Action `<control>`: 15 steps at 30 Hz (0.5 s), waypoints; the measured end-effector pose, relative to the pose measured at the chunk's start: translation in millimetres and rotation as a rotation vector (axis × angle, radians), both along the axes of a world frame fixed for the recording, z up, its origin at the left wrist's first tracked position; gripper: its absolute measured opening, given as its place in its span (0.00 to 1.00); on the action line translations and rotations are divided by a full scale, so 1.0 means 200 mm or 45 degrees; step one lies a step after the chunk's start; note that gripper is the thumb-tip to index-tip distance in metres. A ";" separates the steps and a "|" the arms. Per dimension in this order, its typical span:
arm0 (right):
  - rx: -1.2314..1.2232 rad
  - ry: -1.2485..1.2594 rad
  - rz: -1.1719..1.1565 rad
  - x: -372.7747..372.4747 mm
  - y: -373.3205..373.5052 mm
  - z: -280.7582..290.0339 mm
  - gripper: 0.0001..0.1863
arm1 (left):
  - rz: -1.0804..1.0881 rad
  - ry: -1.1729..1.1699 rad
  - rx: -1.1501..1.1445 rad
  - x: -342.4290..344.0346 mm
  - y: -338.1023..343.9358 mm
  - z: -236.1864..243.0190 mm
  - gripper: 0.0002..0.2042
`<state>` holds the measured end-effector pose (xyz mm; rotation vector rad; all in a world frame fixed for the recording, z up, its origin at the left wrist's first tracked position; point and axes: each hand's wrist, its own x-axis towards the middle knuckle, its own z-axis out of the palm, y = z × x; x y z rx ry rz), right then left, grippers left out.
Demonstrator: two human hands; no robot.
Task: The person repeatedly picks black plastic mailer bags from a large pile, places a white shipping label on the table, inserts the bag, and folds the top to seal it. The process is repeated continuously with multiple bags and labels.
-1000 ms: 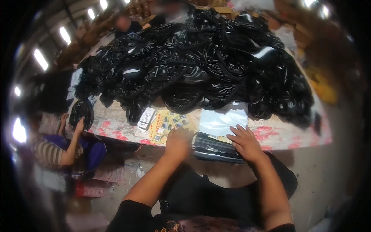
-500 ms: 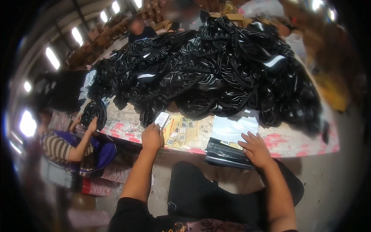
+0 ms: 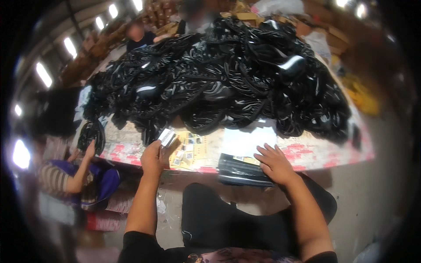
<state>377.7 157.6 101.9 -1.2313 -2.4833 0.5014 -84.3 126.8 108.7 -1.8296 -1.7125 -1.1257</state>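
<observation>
My left hand (image 3: 151,158) is closed, its thumb and fingers pinching a small stack of white printed labels (image 3: 167,137) at the table's near edge. Beside it lie yellow printed cards (image 3: 193,151) bearing small square codes. With fingers spread, my right hand (image 3: 276,165) rests flat on the right side of a white sheet or bag (image 3: 243,139). Under that is a stack of black, plastic-wrapped flat packages (image 3: 245,174), which juts over the near edge. Just beyond both hands rises a large heap of shiny black gathered items with piped rims (image 3: 210,85); their exact kind I cannot make out.
The table (image 3: 307,153) has a worn cover with red-and-white patches. At the left, a person in a striped sleeve (image 3: 55,177) holds one black item (image 3: 91,136). Two more people are behind the heap. Cardboard boxes (image 3: 160,13) are piled at the back.
The whole view has shifted, so the scene sits further left. My left hand has drawn slightly left and back with the labels, which are now more tilted. My right hand stays on the stack.
</observation>
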 end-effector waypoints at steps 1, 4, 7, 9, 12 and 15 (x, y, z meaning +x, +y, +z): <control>0.027 0.005 0.058 -0.03 0.01 -0.02 0.24 | -0.342 -0.694 -0.087 -0.05 -0.02 -0.09 0.13; -0.018 -0.026 -0.047 0.05 -0.01 0.00 0.27 | -0.591 0.196 -0.267 0.47 -0.08 0.23 0.15; 0.003 -0.025 -0.020 0.03 0.02 -0.02 0.28 | -0.853 0.314 -0.406 0.75 -0.13 0.23 0.14; 0.010 -0.025 -0.012 0.03 0.01 -0.02 0.29 | -0.888 0.315 -0.516 0.85 -0.10 0.14 0.14; 0.021 0.002 0.000 0.04 0.02 -0.04 0.29 | -0.863 0.282 -0.538 0.93 -0.03 0.09 0.14; 0.017 0.006 0.002 0.04 0.02 -0.04 0.29 | -0.865 0.303 -0.549 0.96 0.01 0.02 0.15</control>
